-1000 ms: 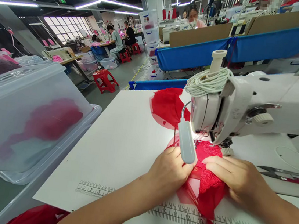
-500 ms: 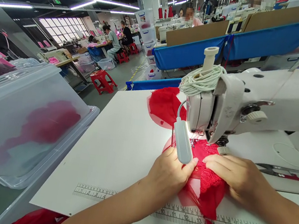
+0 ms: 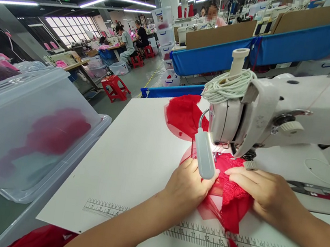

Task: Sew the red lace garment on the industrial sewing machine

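A red lace fabric piece [image 3: 229, 200] lies on the white table [image 3: 134, 164] under the head of a white sewing machine [image 3: 277, 110]. My left hand [image 3: 188, 186] presses on the fabric's left side, fingers together, just below the machine's small lamp [image 3: 205, 153]. My right hand [image 3: 261, 190] lies flat on the lace to the right, fingers pointing left toward the needle. More red fabric [image 3: 183, 116] sits behind the machine head. The needle itself is hidden by the lamp and the head.
A clear plastic bin [image 3: 26, 128] with red fabric stands at the left. Scissors [image 3: 318, 191] lie at the right beside the machine. A ruler strip [image 3: 198, 236] runs along the table's near edge. Other people sit at benches far behind; red stools stand in the aisle.
The red fabric has slid a little farther under the machine, away from the ruler strip. Both hands stay on it and have crept forward with it.
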Demonstrator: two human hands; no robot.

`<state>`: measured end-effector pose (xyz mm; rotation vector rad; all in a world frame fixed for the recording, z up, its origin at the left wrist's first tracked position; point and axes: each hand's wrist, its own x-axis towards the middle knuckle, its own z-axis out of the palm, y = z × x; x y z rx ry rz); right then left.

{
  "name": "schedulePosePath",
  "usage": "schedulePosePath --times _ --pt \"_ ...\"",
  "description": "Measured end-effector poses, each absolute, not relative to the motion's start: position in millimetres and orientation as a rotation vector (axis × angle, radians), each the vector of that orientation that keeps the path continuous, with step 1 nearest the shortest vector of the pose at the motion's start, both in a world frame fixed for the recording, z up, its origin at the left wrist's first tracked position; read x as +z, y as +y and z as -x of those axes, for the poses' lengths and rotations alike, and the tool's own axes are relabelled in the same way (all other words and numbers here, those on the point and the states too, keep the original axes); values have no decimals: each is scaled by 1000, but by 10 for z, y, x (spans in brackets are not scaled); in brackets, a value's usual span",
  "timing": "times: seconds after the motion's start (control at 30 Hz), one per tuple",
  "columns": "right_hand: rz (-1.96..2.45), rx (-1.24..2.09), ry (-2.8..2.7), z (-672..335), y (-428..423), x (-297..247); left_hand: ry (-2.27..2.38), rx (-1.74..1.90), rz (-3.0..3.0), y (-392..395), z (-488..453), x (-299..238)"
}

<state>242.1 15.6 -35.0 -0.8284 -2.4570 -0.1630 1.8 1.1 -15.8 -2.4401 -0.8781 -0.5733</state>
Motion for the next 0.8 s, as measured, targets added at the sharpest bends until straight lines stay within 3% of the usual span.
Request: schedulePosePath --times 0.57,0.8 --pt "875 -98 -2432 -2450 172 -441 -938 -526 2463 32 7 -162" --pt "754 -174 -2414 -2393 189 -328 -783 -352 2619 69 -36 -52"
